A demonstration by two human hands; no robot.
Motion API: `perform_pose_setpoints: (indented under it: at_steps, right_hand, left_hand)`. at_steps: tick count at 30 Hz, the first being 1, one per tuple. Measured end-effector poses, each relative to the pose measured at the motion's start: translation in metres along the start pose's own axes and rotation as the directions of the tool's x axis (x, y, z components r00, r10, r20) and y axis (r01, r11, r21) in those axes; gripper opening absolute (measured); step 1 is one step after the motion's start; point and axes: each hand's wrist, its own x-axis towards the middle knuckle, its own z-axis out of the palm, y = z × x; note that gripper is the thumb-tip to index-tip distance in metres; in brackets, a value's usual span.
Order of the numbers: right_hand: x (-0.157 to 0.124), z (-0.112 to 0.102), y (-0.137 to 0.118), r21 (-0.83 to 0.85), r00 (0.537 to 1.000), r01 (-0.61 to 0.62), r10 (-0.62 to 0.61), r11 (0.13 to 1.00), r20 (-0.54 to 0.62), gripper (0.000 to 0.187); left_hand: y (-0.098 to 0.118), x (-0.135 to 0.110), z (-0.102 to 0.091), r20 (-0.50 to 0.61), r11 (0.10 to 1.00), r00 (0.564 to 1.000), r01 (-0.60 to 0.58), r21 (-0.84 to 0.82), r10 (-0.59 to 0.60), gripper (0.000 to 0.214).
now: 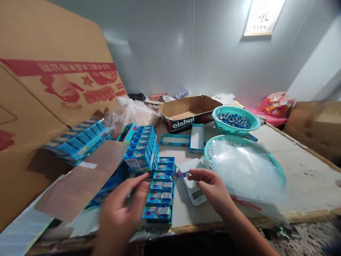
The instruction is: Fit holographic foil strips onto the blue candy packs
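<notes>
My right hand [210,188] pinches a small shiny sticker [183,174] between thumb and fingertips, just right of a row of small blue boxes [161,192] lying open side up on the table. My left hand [121,209] hovers at the left of that row, fingers stretched and a little blurred, holding nothing that I can see. Some of the boxes in the row carry a silver sticker. A small white scale [194,185] sits under my right hand.
More blue boxes are stacked behind [141,147] and at left [77,142]. A teal basin of shiny blue pieces [236,121], a teal basin under clear plastic [245,167], an open cardboard box [186,112] and large cardboard flaps [39,89] stand around.
</notes>
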Motion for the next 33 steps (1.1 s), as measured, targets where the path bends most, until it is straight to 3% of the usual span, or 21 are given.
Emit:
perform_pose_setpoints:
  at_steps: [2,4,6,9,13,16,18,20,24,26,29,31,33]
  right_hand:
    - [-0.003,0.001,-0.005,-0.032,1.000,0.016,-0.016,0.999,0.020,0.037]
    - [-0.006,0.001,-0.008,-0.047,0.999,0.017,-0.015,0.999,0.043,0.036]
    - [-0.010,0.001,-0.011,-0.034,0.999,-0.001,0.003,0.999,0.047,0.033]
    - [-0.015,0.003,-0.011,-0.002,0.999,-0.033,0.033,0.999,0.000,0.026]
    - [-0.017,0.004,-0.011,0.031,1.000,0.012,-0.011,0.999,-0.029,0.021]
    - [-0.017,0.003,-0.013,0.029,0.997,0.079,-0.079,0.996,0.000,0.022]
    - [-0.016,0.003,-0.013,-0.056,0.984,0.176,-0.175,0.983,0.022,0.025]
    - [-0.017,0.005,-0.013,-0.225,0.947,0.320,-0.311,0.920,0.076,0.025]
    - [-0.018,0.015,-0.010,-0.393,0.827,0.561,-0.481,0.728,0.291,0.034]
    - [-0.019,0.020,-0.009,-0.390,0.768,0.639,-0.528,0.663,0.361,0.038]
    - [-0.020,0.026,-0.008,-0.387,0.696,0.716,-0.551,0.581,0.460,0.044]
    - [-0.020,0.029,-0.006,-0.387,0.679,0.732,-0.554,0.560,0.482,0.047]
    - [-0.019,0.030,-0.003,-0.413,0.690,0.724,-0.564,0.553,0.454,0.049]
  left_hand:
    - [0.031,-0.009,0.030,0.137,0.993,0.983,-0.117,-0.027,0.119,0.033]
    - [0.045,-0.012,0.048,0.197,0.992,0.973,-0.118,-0.034,0.122,0.043]
    - [0.048,-0.014,0.057,0.242,0.997,0.969,-0.037,-0.074,0.054,0.044]
    - [0.047,-0.022,0.064,0.321,0.982,0.947,0.078,-0.171,-0.019,0.028]
    - [0.048,-0.031,0.069,0.380,0.964,0.921,0.175,-0.202,-0.088,0.024]
    - [0.050,-0.033,0.059,0.212,0.958,0.965,0.200,-0.204,-0.157,0.022]
    - [0.052,-0.031,0.050,0.034,0.971,0.996,0.093,-0.220,-0.088,0.015]
    - [0.056,-0.026,0.042,-0.023,0.977,0.997,-0.071,-0.200,0.068,0.011]
    - [0.056,-0.014,0.044,0.199,0.947,0.931,-0.277,-0.163,0.307,0.036]
    - [0.052,-0.011,0.047,0.251,0.935,0.905,-0.302,-0.186,0.343,0.033]
    - [0.046,-0.011,0.045,0.234,0.942,0.919,-0.280,-0.184,0.319,0.027]
    - [0.045,-0.013,0.042,0.202,0.952,0.937,-0.254,-0.170,0.286,0.026]
    - [0.045,-0.018,0.041,0.146,0.955,0.953,-0.241,-0.172,0.267,0.023]
